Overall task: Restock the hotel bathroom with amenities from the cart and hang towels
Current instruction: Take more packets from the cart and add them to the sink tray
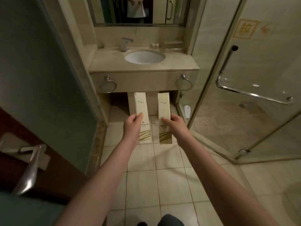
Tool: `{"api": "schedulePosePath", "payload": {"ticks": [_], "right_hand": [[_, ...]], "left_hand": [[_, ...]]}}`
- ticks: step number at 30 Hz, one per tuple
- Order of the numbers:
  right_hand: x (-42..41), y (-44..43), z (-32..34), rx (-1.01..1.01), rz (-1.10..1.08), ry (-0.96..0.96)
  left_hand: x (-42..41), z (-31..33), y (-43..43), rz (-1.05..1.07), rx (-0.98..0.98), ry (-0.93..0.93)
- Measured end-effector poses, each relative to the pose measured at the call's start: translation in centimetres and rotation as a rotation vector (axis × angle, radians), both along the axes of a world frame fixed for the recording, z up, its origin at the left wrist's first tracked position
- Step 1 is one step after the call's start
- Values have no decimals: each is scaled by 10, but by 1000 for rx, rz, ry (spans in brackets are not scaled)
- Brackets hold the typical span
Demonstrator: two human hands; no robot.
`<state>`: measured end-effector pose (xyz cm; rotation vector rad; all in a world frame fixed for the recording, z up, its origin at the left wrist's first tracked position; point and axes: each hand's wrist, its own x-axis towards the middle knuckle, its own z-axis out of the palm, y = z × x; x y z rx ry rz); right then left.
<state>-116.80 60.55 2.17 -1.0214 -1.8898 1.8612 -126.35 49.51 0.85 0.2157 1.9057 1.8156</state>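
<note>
The desk (105,62) stands at 12 o'clock, the sink (144,57) set in it. Left packet (141,106) at 11 o'clock, right packet (164,108) at 1 o'clock: fingers of left hand (131,124) and right hand (175,123) pinch them mid-length. Recommended: lay both flat beside the sink.

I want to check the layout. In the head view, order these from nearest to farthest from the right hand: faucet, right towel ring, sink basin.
From the right hand, holding a packet:
1. right towel ring, on the vanity front, right side.
2. sink basin, centre of the countertop.
3. faucet, behind the basin, to the left.
</note>
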Motion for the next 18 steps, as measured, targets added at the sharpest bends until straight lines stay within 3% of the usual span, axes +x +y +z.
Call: {"api": "schedulePosePath", "payload": {"ticks": [18], "right_hand": [[-312,332,-1,-40,-127,60]], "left_hand": [[-321,16,330,-79,-58,19]]}}
